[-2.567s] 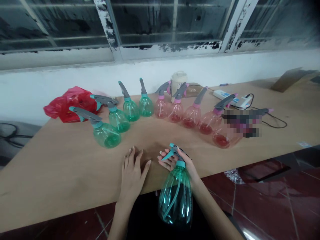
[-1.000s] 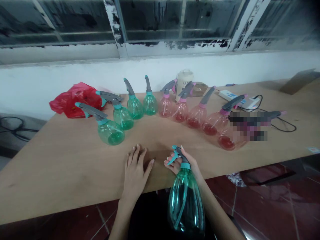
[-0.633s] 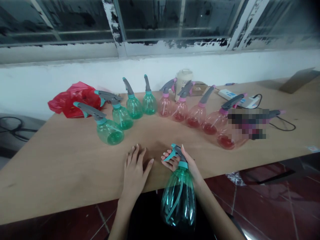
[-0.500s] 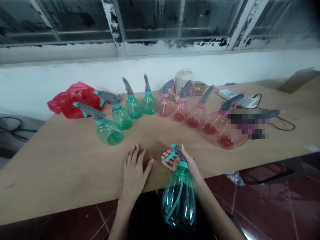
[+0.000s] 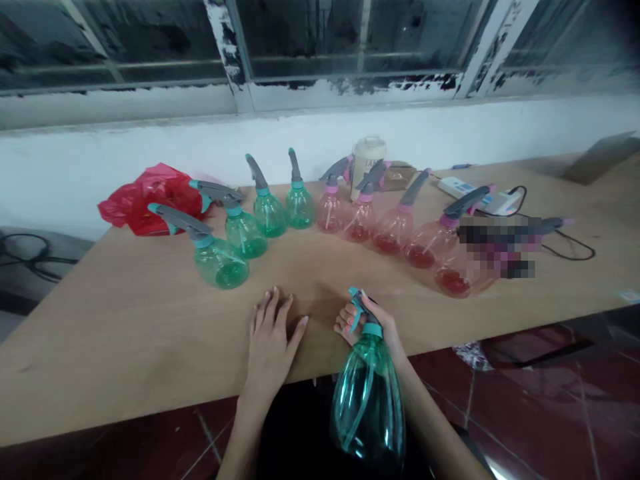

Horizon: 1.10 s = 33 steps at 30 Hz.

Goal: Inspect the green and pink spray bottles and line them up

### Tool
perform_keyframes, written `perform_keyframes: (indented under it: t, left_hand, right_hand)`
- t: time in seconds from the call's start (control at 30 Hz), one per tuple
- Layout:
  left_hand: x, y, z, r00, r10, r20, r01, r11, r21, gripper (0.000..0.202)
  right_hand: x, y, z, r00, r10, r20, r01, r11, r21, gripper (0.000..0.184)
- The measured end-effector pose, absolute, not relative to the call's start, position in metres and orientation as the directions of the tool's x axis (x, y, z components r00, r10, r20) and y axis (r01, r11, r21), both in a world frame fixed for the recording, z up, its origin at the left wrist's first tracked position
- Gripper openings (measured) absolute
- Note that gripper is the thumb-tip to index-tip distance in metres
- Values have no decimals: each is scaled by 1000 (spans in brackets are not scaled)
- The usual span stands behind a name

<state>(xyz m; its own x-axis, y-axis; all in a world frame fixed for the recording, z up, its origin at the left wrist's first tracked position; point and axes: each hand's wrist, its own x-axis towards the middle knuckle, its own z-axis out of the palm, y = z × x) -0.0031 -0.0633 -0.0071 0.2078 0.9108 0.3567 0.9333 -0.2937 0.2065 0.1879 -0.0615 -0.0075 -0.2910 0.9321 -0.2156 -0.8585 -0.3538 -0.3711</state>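
Across the wooden counter, four green spray bottles and five pink spray bottles stand in a curved row.
In front of it, a held green bottle hangs neck upward; the left hand lies palm down on the counter, relaxed and free, while the right hand grasps the bottle around its grey spray head, fingers curled at the turquoise trigger.

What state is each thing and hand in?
Left hand: spread, palm down, holding nothing
Right hand: closed around the held bottle
Held bottle: neck up
Other green bottles: standing
Pink bottles: standing, rightmost partly pixelated
Red bag: crumpled
Cup: upright, lidded
Power strip: on or off unclear
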Motion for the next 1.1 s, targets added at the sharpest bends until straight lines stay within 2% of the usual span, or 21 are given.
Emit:
perform_keyframes:
  t: [0.13, 0.27, 0.73, 1.1]
  left_hand:
    - [-3, -63, -6, 219, 913, 343, 937, -295, 187, 45]
    - [-3, -63, -6, 219, 912, 347, 937, -296, 186, 46]
    - [-3, -63, -7, 215, 906, 365, 925, -309, 222, 45]
    - [-3, -63, -7, 219, 907, 360, 933, -303, 195, 45]
  right_hand:
    - [187, -60, -12, -294, 924, -244, -877, -362, -315, 26]
    - [187, -60, -13, -338, 914, -224, -859, -397, -325, 38]
    - [189, -60, -16, -365, 910, -199, -813, -415, -408, 42]
    - [188, -59, -18, -349, 910, -224, -824, -412, -388, 41]
